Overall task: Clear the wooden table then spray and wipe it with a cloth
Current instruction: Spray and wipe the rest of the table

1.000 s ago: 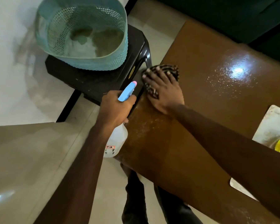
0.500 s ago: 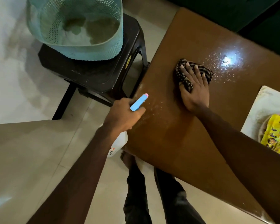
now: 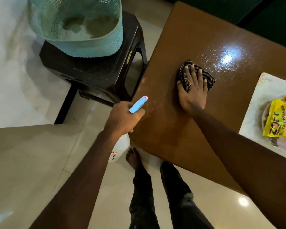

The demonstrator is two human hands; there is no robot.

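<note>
Nearest, left hand (image 3: 124, 118) wrapped around spray bottle (image 3: 137, 104), fingers closed on its neck, held off the counter (image 3: 177, 133) edge, probably ready for another squirt. Farther in, right hand (image 3: 192, 91) pressed flat on striped cloth (image 3: 182, 75), fingers spread to push it over wet droplets. Beyond right, mat (image 3: 254, 103) with yellow packet (image 3: 277, 119) not yet cleared. Far left, basket (image 3: 76, 45) on stool (image 3: 96, 71).

Glossy pale tiled floor (image 3: 40, 162) – dark stool (image 3: 92, 70) bearing a teal mesh basket (image 3: 82, 42)
</note>
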